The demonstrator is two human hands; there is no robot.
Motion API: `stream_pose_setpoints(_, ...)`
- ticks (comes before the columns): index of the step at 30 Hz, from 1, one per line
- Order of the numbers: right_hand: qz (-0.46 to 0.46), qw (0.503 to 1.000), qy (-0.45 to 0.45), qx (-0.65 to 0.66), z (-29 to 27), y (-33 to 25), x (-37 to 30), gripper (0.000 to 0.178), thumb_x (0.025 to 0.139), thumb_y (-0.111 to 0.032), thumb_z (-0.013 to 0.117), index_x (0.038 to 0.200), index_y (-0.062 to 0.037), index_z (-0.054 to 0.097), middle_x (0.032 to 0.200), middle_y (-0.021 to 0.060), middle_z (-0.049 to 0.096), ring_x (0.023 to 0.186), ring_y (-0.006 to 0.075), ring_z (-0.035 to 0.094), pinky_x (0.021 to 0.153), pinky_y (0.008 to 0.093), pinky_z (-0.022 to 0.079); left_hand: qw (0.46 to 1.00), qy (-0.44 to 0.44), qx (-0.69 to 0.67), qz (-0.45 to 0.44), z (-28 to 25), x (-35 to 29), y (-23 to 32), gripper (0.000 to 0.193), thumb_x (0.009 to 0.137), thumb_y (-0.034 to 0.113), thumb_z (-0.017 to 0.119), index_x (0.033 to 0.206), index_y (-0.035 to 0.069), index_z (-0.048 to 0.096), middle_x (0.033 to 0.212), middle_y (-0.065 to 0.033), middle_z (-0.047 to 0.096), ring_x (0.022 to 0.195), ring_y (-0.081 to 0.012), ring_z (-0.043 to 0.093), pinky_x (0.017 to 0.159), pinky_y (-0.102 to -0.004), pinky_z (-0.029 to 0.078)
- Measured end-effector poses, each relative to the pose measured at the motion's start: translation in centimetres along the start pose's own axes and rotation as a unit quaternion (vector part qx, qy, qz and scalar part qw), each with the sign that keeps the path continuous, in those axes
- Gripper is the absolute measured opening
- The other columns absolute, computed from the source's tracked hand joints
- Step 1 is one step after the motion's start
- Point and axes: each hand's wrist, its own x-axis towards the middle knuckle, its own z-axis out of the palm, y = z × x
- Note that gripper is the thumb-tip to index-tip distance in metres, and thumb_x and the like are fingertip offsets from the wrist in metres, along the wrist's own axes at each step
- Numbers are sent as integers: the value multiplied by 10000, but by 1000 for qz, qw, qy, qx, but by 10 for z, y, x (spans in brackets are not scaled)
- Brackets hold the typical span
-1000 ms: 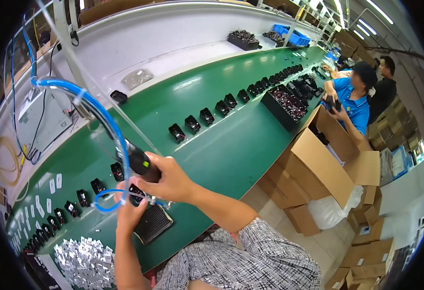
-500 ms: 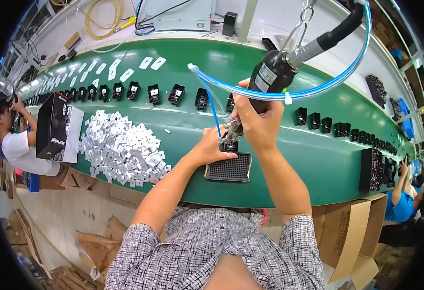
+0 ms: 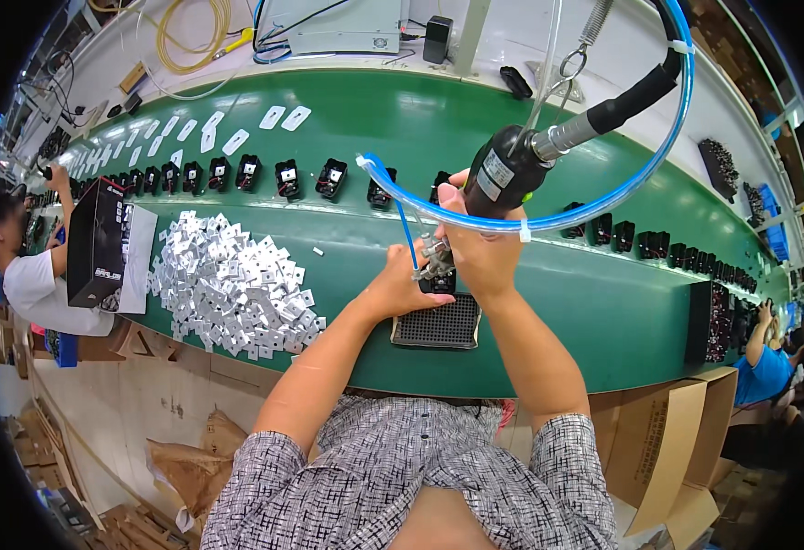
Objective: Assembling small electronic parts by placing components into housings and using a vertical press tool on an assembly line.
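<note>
My right hand [image 3: 482,246] is wrapped round a black power screwdriver [image 3: 501,174], which hangs from above and tilts, its top toward the far right. The metal tip assembly [image 3: 435,257] of the screwdriver, fed by a thin blue tube, points down at a small black housing [image 3: 439,281]. Thumb and fingers of my left hand [image 3: 402,286] close round that housing from the left, just beyond a black perforated tray [image 3: 436,327]. The tip assembly and my fingers hide most of the housing and the point of contact.
A heap of small white plates [image 3: 237,284] lies left on the green table [image 3: 356,357]. Rows of black housings [image 3: 331,178] run along it, with flat white pieces [image 3: 237,141] behind. A blue hose [image 3: 594,216] loops in front of the screwdriver. Co-workers sit at both ends.
The screwdriver has come lower and its top has tipped nearer to me, with my right hand round it. My left hand stays nearly in place. The left co-worker's arm has moved.
</note>
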Motion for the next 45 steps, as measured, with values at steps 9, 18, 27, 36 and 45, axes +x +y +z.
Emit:
stream_pose_setpoints(9,26,998,9,48,6,-19,13,190,922,-17,703,1101,-6,641,793,49,664,571,105,594,520,224,469,999,-1,30,25,-3,3,4,852,685,321,930,1414,114,540,1323,-63,580,1099,-308,532,1045,-410,338)
stream_pose_setpoints(18,-6,1000,-3,-2,-1,-50,15,175,922,-13,700,1081,1,629,775,48,655,539,108,582,507,221,464,1000,0,1,19,-9,1,10,788,683,316,929,1338,118,538,1264,-42,587,1085,-254,571,1024,-394,325)
stream_pose_setpoints(27,9,1000,19,-14,-8,-29,1,168,935,-34,705,1077,4,625,803,60,662,541,108,583,506,222,466,1000,2,-12,9,-10,1,15,772,678,317,930,1309,114,534,1263,-45,590,1075,-259,570,1021,-400,324)
stream_pose_setpoints(36,-6,1000,13,-22,-9,-15,-5,189,933,-46,715,1090,3,622,854,67,670,549,109,583,509,226,472,1000,6,-14,9,-11,1,16,792,681,314,923,1341,116,531,1272,-58,594,1077,-261,567,1021,-403,326)
stream_pose_setpoints(45,29,1000,-8,7,-36,-118,34,246,891,-4,712,1130,2,651,789,42,671,566,109,581,515,229,472,999,-46,-4,6,-15,15,23,785,692,285,906,1364,96,548,1275,-75,592,1094,-261,567,1020,-426,347)
